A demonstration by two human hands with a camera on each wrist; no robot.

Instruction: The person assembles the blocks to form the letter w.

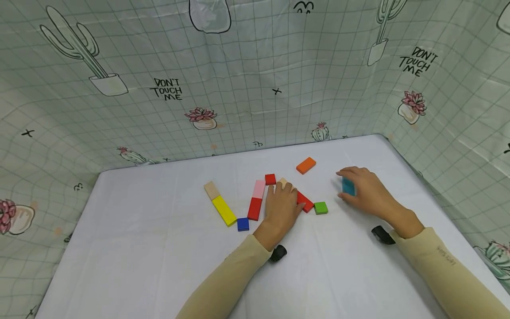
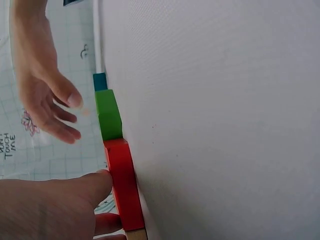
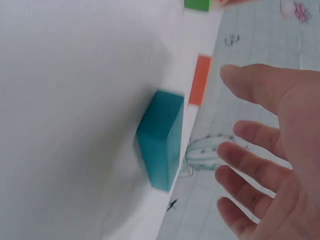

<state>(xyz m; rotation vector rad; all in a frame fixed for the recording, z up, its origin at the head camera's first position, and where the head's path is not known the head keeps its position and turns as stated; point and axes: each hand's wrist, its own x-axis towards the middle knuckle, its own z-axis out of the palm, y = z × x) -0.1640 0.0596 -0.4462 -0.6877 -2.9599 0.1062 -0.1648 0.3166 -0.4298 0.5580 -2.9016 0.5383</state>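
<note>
While our right hand [image 1: 368, 192] hovers over the teal block [image 1: 348, 187] near the right edge of the white table [image 1: 159, 248], its fingers are spread and loosely bent, and the right wrist view shows a gap between them and the block [image 3: 161, 145], so we hold nothing there. The teal block lies just under and to the left of that palm, apart from the other pieces, and the right hand is by far the nearer one to it.

Our left hand [image 1: 282, 206] lies flat near the middle of the table, fingers straight, the thumb side touching the long red block [image 1: 305, 201]. That block's long axis runs diagonally, from under the fingers out toward the green block [image 1: 320, 208], which sits just beside its end. A tan piece [image 1: 283, 180] peeks out at the fingertips.

Further left lie a pink and red strip [image 1: 256, 200], a small red square [image 1: 270, 179], a blue square [image 1: 243, 224] and a tan and yellow strip [image 1: 220, 203]. An orange block [image 1: 306, 165] lies well apart, toward the back. We see no containers.
</note>
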